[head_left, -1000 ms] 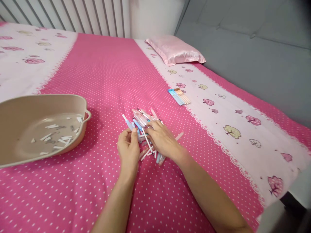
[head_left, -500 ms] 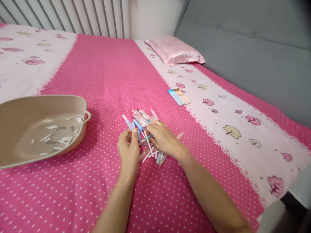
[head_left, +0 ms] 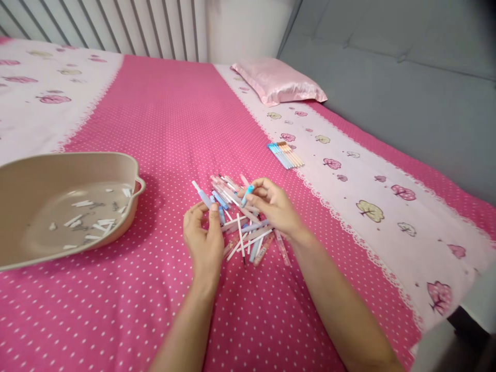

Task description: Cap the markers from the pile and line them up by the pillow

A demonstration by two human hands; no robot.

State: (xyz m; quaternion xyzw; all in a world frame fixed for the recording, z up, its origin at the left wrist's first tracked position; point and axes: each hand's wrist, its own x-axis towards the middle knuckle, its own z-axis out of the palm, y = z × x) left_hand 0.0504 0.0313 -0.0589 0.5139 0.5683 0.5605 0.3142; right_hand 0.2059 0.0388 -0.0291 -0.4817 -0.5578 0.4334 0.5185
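Note:
My left hand (head_left: 202, 232) is closed around a light blue pen barrel (head_left: 203, 197), with a white tip poking out of its upper end. Between the thumb and fingers of my right hand (head_left: 276, 207) is a bright blue pen cap (head_left: 248, 195), held just above the pile. Loose pen parts lie heaped between and beyond both hands: pink clear barrels (head_left: 282, 248), thin white refills (head_left: 241, 238) and a blue cap (head_left: 219, 199). Fingers hide some of the heap.
A beige basin (head_left: 70, 173) on the left holds small white and grey bits (head_left: 104, 223). Assembled blue and peach pens (head_left: 285, 156) lie in a neat row at the right. A pink pillow (head_left: 282, 82) rests against the grey headboard (head_left: 387, 93) on the polka-dot bedspread.
My right hand has lifted out of the pile and moved slightly right, now with a blue cap in its fingers. Pen parts beneath have shifted. The left hand has barely moved.

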